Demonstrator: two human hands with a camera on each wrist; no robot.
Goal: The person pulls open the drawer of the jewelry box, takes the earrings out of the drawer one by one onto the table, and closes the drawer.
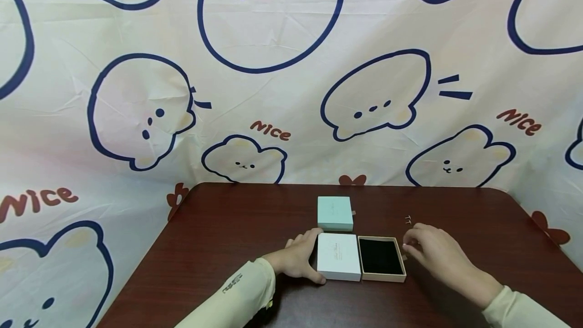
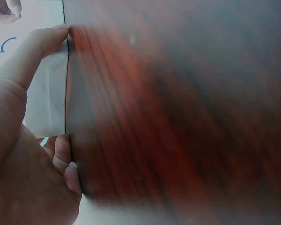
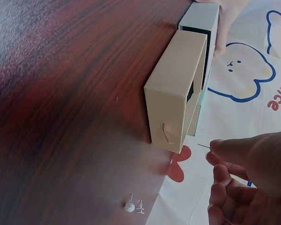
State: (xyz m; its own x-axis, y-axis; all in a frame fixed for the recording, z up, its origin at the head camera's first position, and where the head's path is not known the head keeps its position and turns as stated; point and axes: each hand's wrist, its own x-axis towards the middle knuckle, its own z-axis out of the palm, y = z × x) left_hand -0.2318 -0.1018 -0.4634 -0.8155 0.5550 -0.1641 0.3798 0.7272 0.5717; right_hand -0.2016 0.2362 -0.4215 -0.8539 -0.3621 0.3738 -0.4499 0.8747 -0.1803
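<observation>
My left hand (image 1: 298, 257) grips a white jewelry box sleeve (image 1: 338, 256) at its left side, thumb at the front corner and fingertips at the back. Out of the sleeve's right side stands a beige drawer (image 1: 383, 276) lined with black padding (image 1: 381, 255). Just right of the drawer, my right hand (image 1: 434, 252) pinches a tiny item between thumb and forefinger. Only a thin metal pin (image 3: 204, 146), like an earring post, shows from it in the right wrist view. Small stud earrings, one with a pearl (image 3: 129, 206), lie on the table beyond that hand.
Behind the white sleeve sits a closed mint-green box (image 1: 334, 212) with a small tab on its right. A ribbon pull (image 3: 166, 133) sticks out of the drawer's end. The dark wood table (image 1: 237, 216) meets a printed cloth (image 1: 291, 95) at its back edge.
</observation>
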